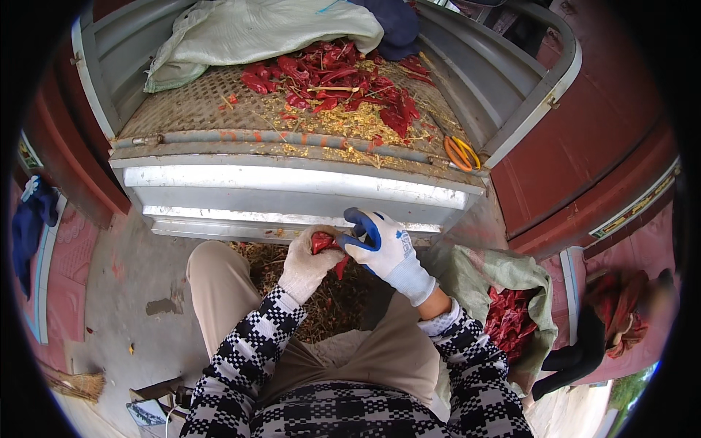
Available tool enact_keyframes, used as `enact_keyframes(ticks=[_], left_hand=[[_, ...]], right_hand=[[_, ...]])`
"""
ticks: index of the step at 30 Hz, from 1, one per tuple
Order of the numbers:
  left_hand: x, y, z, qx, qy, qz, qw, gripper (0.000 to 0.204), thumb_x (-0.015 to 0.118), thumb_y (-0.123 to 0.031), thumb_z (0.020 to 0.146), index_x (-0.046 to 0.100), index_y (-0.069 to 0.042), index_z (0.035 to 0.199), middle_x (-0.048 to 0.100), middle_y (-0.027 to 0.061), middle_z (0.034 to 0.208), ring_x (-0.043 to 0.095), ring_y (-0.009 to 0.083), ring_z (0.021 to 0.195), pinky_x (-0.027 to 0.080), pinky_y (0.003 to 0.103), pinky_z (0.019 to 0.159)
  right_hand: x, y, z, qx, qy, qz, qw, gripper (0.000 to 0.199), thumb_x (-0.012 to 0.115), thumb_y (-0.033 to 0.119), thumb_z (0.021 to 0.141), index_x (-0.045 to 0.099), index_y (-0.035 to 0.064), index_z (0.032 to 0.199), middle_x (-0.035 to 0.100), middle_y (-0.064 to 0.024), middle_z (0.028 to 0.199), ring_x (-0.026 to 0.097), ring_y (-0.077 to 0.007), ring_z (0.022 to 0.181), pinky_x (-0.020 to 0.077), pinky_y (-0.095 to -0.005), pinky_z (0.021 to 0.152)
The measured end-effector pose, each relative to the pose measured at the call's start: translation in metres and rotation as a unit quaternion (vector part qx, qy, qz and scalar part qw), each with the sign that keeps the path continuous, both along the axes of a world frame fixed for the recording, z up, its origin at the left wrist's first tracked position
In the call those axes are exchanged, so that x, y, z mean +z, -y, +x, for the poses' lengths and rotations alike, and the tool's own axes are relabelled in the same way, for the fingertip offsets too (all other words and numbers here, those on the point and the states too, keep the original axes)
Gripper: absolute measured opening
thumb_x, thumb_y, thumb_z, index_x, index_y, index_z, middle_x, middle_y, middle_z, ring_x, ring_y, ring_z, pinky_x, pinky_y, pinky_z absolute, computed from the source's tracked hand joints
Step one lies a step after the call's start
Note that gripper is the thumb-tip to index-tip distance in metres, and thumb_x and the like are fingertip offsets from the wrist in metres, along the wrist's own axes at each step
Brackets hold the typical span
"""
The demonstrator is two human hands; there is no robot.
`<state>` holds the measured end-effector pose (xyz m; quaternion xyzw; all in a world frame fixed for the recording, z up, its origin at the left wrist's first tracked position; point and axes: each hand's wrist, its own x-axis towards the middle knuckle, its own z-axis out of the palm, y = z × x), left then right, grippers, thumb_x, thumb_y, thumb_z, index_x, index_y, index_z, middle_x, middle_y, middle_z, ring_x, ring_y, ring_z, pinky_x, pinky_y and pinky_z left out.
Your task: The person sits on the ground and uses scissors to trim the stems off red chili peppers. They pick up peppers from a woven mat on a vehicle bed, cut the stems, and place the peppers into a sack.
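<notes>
Above my lap, my left hand (307,266) in a whitish knit glove is closed around a dried red chili pepper (321,241). Part of the red skin also shows below its fingers. Right beside it, my right hand (380,247) wears a white glove with blue-coated fingers. Its fingers are curled into a pinch against the pepper's edge; what lies between their tips is hidden. Ahead, a pile of dried red chili peppers (343,80) lies on the cart bed (182,109), with yellow seeds (358,120) scattered around.
Scissors with orange and yellow handles (461,153) lie at the cart bed's right front corner. A pale sack (270,29) covers the back. To my right stands an open sack (537,281) of red peppers, with another person (621,314) beyond. Dark plant scraps (336,310) lie between my knees.
</notes>
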<state>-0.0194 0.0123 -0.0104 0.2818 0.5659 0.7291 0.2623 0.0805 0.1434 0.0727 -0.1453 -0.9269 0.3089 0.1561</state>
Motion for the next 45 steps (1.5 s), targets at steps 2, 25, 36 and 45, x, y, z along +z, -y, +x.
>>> enact_keyframes(ticks=[2, 25, 36, 45], left_hand=[[-0.003, 0.000, 0.000, 0.013, -0.004, -0.034, 0.999, 0.034, 0.071, -0.001, 0.070, 0.060, 0.000, 0.102, 0.065, 0.0065, 0.091, 0.062, 0.0142, 0.083, 0.051, 0.027, 0.079], [0.005, 0.009, 0.003, -0.226, 0.348, 0.032, 0.909, 0.037, 0.062, 0.003, 0.078, 0.053, 0.003, 0.114, 0.065, 0.0128, 0.094, 0.067, 0.0241, 0.080, 0.059, 0.040, 0.078], [0.002, 0.000, 0.016, -0.103, 0.256, -0.018, 0.961, 0.026, 0.061, -0.004, 0.079, 0.055, 0.002, 0.104, 0.063, 0.0110, 0.077, 0.054, 0.0136, 0.057, 0.044, 0.026, 0.051], [-0.003, -0.005, 0.021, -0.034, 0.228, 0.012, 0.973, 0.025, 0.062, -0.001, 0.078, 0.056, 0.000, 0.103, 0.062, 0.0058, 0.077, 0.053, 0.0107, 0.058, 0.042, 0.024, 0.054]], right_hand=[[-0.008, 0.004, -0.009, 0.039, 0.001, 0.034, 0.999, 0.033, 0.069, 0.026, 0.078, 0.066, 0.0070, 0.105, 0.064, -0.0181, 0.095, 0.064, -0.0358, 0.086, 0.0521, -0.0413, 0.075], [-0.033, 0.002, -0.001, 0.087, -0.108, 0.028, 0.990, 0.025, 0.059, 0.013, 0.075, 0.065, 0.0015, 0.096, 0.064, -0.0166, 0.091, 0.061, -0.0356, 0.082, 0.0498, -0.0425, 0.077], [-0.068, 0.002, -0.006, -0.057, -0.109, -0.525, 0.842, 0.021, 0.048, 0.006, 0.095, 0.063, -0.0076, 0.103, 0.069, -0.0099, 0.090, 0.062, -0.0142, 0.074, 0.0513, -0.0276, 0.067], [-0.063, -0.003, -0.010, -0.118, -0.102, -0.599, 0.785, 0.029, 0.051, 0.026, 0.100, 0.062, 0.0009, 0.108, 0.069, -0.0078, 0.098, 0.052, -0.0079, 0.056, 0.0392, -0.0218, 0.048]])
